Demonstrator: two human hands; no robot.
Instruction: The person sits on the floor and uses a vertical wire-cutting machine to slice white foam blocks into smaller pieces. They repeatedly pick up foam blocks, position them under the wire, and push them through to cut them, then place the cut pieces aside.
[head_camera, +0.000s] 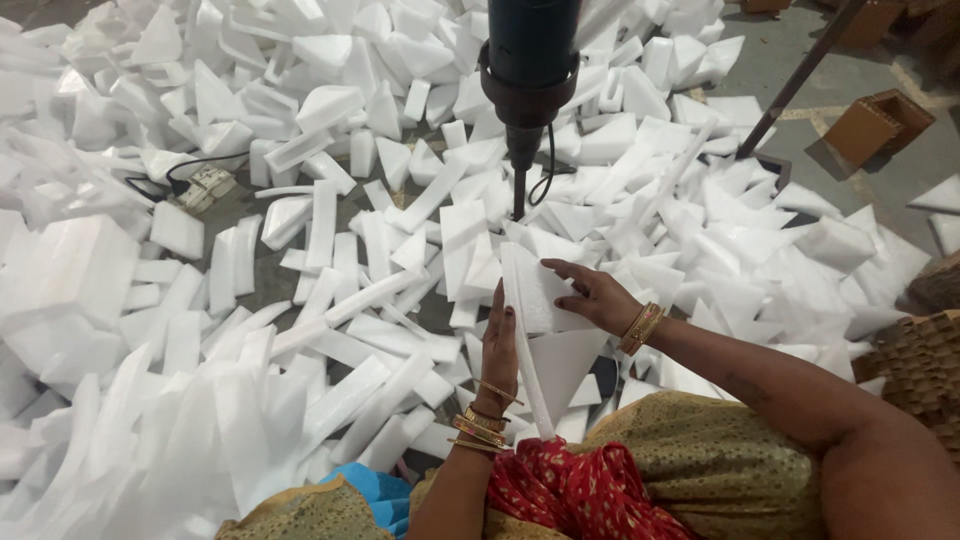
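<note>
many white foam scraps (330, 330) lie all over the grey floor (800, 60), in strips, wedges and blocks. far to the left sits a big white foam block (70, 270). a bit to the right of it, a small white plug box with a black cord (205, 187) rests among the bits.

near the middle, low down, the left hand (500, 345) stands up on its edge. its fingers are straight and pressed flat on the left side of a thin white foam sheet (535, 300), with gold bangles on the wrist. the hand is not closed around the sheet, it just leans on it.

the sheet stands upright between the two hands, over the person's lap, just in front of the red cloth with a pattern (580, 495) and the gold cloth (720, 460). its top end sits close under the tip of a dark round tool with a thin metal rod (528, 60) that hangs down from above. i cannot tell if the rod touches the sheet.

to the right, the right hand (597, 295) has its fingers spread and bent, and the tips press on the right face of the sheet. gold bangles sit on this wrist too.

farther right, a brown card box (880, 125) stands on the floor near a thin dark pole (800, 75). a brown woven basket (920, 365) shows at the right edge.
</note>
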